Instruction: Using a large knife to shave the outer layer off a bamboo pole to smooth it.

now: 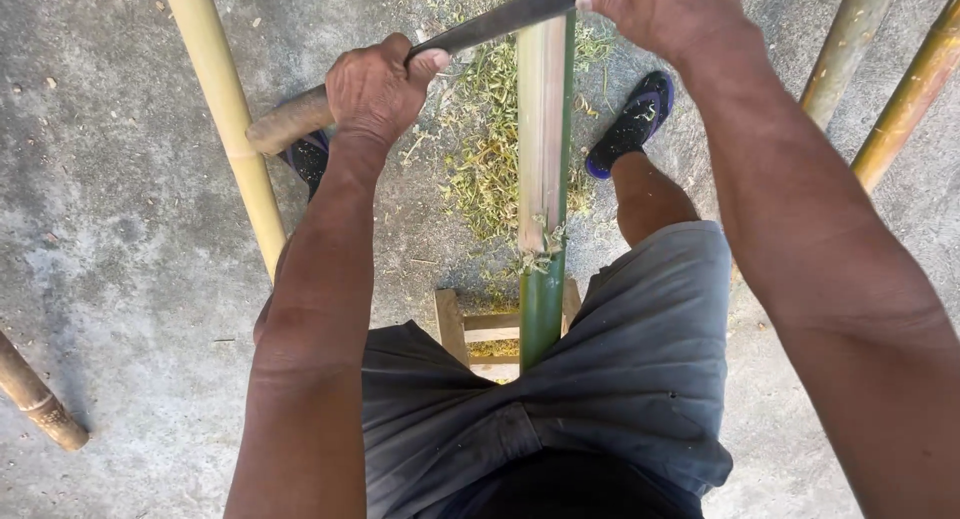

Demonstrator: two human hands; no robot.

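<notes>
Blade (510, 17) tip and bamboo pole (543, 129) top cut off

Blade (500, 21) across bamboo pole (543, 129)

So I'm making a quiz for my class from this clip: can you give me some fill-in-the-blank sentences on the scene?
1. The left hand grips the blade's wooden ____.
2. The right hand presses on the dark blade, which lies across a ____ pole.
3. The pole's unpeeled part is ____ in colour.
4. The shavings lie on the ____ floor.

Missing words: handle; bamboo; green; concrete
</notes>
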